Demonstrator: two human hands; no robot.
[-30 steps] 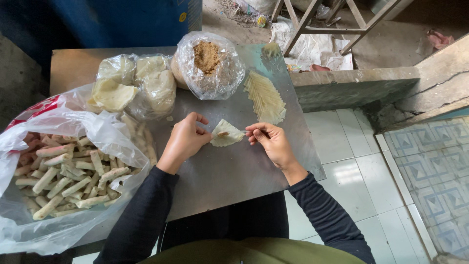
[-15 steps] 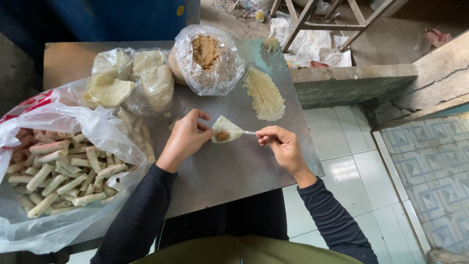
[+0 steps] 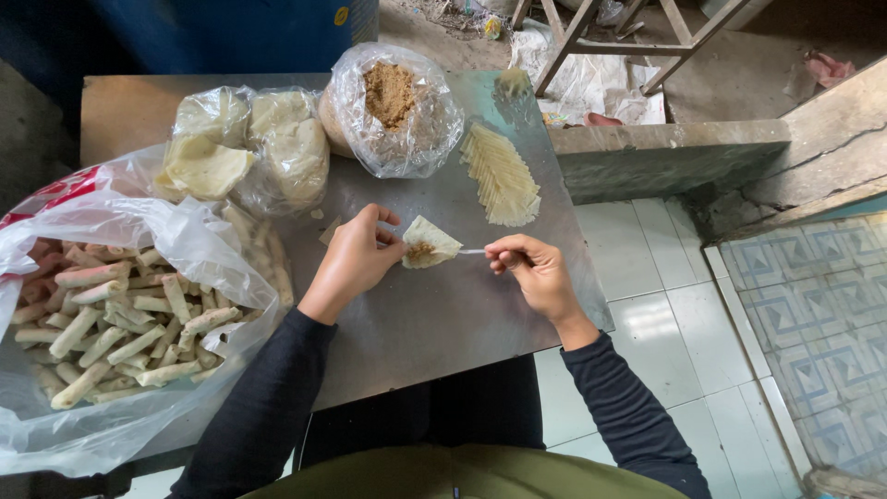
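My left hand (image 3: 356,259) pinches a pale triangular wrapper (image 3: 428,242) with a dab of brown filling on it, just above the grey metal table (image 3: 443,323). My right hand (image 3: 531,273) holds a thin white utensil (image 3: 471,250) whose tip reaches the wrapper's right edge. A fanned stack of cut wrappers (image 3: 501,176) lies beyond the right hand. A clear bag of brown filling (image 3: 393,106) stands behind the hands.
A large plastic bag full of several rolled spring rolls (image 3: 111,319) fills the table's left side. Two clear bags of pale wrapper sheets (image 3: 245,152) sit at the back left. A concrete ledge (image 3: 665,152) and tiled floor (image 3: 684,333) lie to the right.
The right hand has drawn back to the right from the wrapper, the white utensil now showing between it and the wrapper. The left hand still holds the wrapper.
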